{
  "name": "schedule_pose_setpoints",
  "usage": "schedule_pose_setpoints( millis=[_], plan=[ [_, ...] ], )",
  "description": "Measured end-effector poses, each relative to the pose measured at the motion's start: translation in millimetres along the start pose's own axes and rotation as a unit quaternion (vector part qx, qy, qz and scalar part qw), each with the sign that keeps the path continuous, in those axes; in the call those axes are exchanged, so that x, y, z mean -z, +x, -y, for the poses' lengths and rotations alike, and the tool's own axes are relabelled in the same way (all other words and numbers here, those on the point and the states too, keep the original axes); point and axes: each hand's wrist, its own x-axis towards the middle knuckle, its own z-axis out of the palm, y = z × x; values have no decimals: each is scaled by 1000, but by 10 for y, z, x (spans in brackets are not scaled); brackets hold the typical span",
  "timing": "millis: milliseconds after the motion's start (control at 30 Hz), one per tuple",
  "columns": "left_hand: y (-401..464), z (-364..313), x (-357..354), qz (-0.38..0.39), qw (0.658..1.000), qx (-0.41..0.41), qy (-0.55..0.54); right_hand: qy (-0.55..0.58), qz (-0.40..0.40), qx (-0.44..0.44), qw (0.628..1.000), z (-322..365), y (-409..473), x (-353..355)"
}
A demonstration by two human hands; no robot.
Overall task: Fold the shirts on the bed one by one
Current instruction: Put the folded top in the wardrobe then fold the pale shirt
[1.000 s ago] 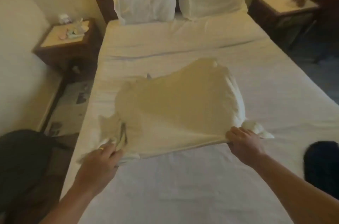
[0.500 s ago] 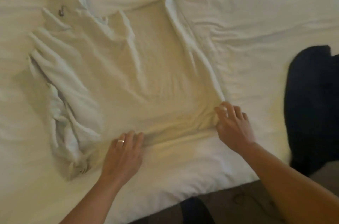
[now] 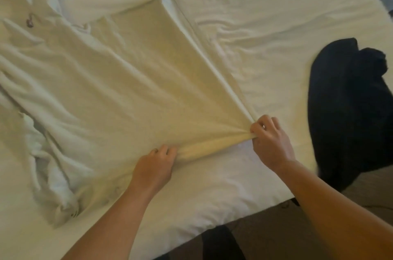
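since half a second earlier, both hands went from resting flat at the cream shirt's (image 3: 119,89) near hem to bunching it. it lay spread on the bed (image 3: 276,4), left of the dark garment (image 3: 348,110). it looked light, limp and easily creased, best taken at hem corners. the right hand (image 3: 271,140) pinched the hem corner; the left hand (image 3: 154,166) gripped the gathered hem.
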Motion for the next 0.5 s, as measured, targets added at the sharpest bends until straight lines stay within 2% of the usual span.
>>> schedule_pose_setpoints(
  millis=[67, 133, 200, 267, 367, 433, 500],
  plan=[
    [-61, -10, -22, -22, 999, -35, -5, -3, -1, -19, 1000, -12, -51, -2],
    [-141, -11, -67, -19, 998, -55, 0, -40, 48, -14, 998, -47, -134, -13],
    [-191, -2, -97, 16, 999, -52, -3, -75, 131, -17, 988, -87, -191, -21],
    [-183, 17, -45, 57, 996, -55, -27, -61, 192, -49, 978, -99, -147, -6],
    [-72, 82, 118, 107, 991, -57, -64, -17, 250, -99, 963, -49, 111, 116],
    [66, 114, 230, 127, 987, -42, -86, -50, 293, -112, 948, -4, 390, 227],
    [266, 153, 346, 131, 985, -14, -115, -84, 294, -114, 945, 68, 705, 319]
  ],
)
